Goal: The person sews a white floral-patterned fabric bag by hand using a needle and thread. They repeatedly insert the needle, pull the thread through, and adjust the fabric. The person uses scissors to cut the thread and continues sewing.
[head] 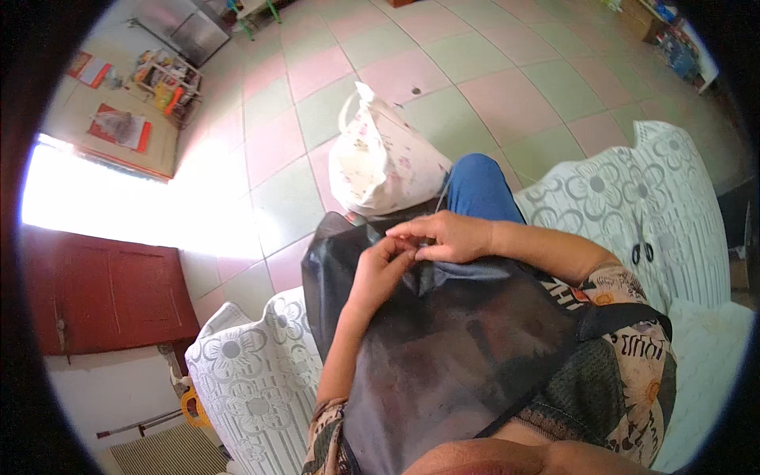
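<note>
Over the lap, covered by a black apron [451,338], my two hands meet at the fingertips. My left hand [380,270] comes from the left with thumb and fingers pinched together. From the right, my right hand [454,237] reaches across with its fingers bent over the left fingertips. Whatever may lie between them is too small or hidden to make out. A thin pale strand [442,195] runs near the blue-trousered knee [484,184]. Just beyond the knees stands a white floral cloth bag [386,160] with a loop handle.
Scissors with black handles [643,253] lie on the flower-patterned seat cover [599,184] at right. A similar cover [255,368] is at left. Beyond are a red wooden door [107,291], a cluttered rack [169,80] and a tiled floor [386,35] with a small dark object [416,91].
</note>
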The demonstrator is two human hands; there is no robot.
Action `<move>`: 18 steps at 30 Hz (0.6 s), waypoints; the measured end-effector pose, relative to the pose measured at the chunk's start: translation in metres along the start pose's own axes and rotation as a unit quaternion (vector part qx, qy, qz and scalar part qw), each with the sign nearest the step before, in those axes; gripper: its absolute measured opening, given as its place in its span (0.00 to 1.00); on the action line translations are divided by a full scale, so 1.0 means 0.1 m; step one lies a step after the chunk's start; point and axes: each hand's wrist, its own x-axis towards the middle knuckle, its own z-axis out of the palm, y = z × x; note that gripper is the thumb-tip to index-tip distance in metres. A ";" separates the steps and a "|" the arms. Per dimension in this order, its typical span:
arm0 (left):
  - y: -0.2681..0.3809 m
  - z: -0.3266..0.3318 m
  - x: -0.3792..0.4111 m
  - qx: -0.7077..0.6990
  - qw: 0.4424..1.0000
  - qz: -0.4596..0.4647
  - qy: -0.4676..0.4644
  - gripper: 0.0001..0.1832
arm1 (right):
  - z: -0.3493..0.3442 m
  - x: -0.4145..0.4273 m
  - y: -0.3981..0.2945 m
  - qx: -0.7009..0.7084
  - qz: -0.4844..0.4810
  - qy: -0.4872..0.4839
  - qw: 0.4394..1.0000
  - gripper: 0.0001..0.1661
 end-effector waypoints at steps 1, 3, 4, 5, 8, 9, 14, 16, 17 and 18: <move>0.00 -0.01 -0.04 -0.018 1.000 -0.012 0.005 0.04 | 0.05 0.01 0.06 0.064 0.031 -0.001 0.997 0.23; -0.02 -0.06 -0.08 0.015 0.999 -0.003 0.030 0.04 | 0.08 0.04 0.15 0.019 0.076 -0.003 0.997 0.12; -0.03 -0.07 -0.11 0.001 0.999 -0.016 0.031 0.04 | 0.09 0.03 0.23 -0.019 0.048 -0.007 0.999 0.11; -0.04 -0.09 -0.13 -0.012 0.999 -0.030 0.032 0.04 | 0.09 0.01 0.30 -0.057 0.020 -0.011 0.998 0.10; -0.01 -0.16 -0.11 0.110 0.993 0.030 0.040 0.07 | 0.10 -0.07 0.29 -0.032 0.054 0.026 0.998 0.10; 0.09 -0.20 -0.13 0.173 0.982 0.052 0.049 0.07 | 0.10 -0.09 0.30 -0.020 0.057 0.029 0.998 0.10; 0.98 -0.52 -0.17 0.025 0.929 0.331 0.160 0.32 | 0.06 -0.28 0.63 0.008 0.116 0.158 0.981 0.08; 1.39 -0.63 -0.28 -0.095 0.871 0.464 0.129 0.44 | 0.07 -0.33 0.71 0.014 0.116 0.193 0.974 0.07; 1.68 -0.65 -0.57 -0.068 0.833 0.530 0.144 0.45 | 0.22 -0.23 0.68 0.044 0.100 0.171 0.979 0.07; 1.81 -0.68 -0.56 -0.095 0.794 0.587 0.129 0.40 | 0.18 -0.27 0.74 0.035 0.107 0.186 0.976 0.06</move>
